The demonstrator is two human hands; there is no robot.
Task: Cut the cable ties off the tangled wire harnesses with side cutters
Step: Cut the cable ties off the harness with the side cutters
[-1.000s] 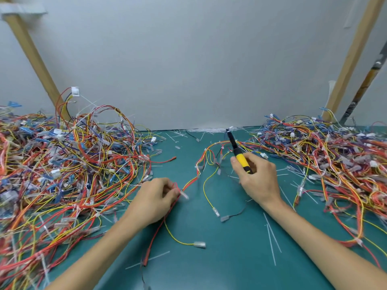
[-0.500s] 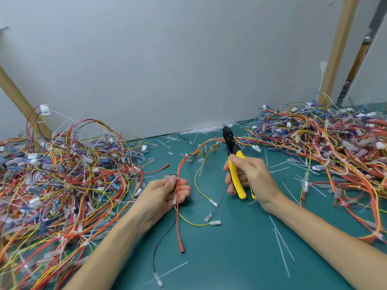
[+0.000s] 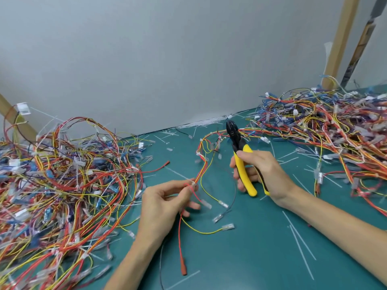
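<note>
My left hand (image 3: 163, 203) pinches a thin wire harness (image 3: 202, 170) of red, orange and yellow wires between thumb and forefinger, lifted a little off the green mat. A clear cable tie (image 3: 193, 184) sits on the wires right at my fingertips. Loose ends with clear terminals hang below the hand. My right hand (image 3: 261, 174) grips the yellow handles of the side cutters (image 3: 240, 155). The black jaws point up and away, to the right of the harness and apart from it.
A big tangled wire pile (image 3: 62, 185) fills the left of the green mat (image 3: 251, 248). Another wire pile (image 3: 335, 132) covers the right back. Cut tie offcuts (image 3: 301, 245) lie scattered on the mat. A grey wall and wooden posts (image 3: 339, 40) stand behind.
My left hand has lifted the harness and now pinches it at the tie. My right hand has raised the cutters more upright, both handles now in view.
</note>
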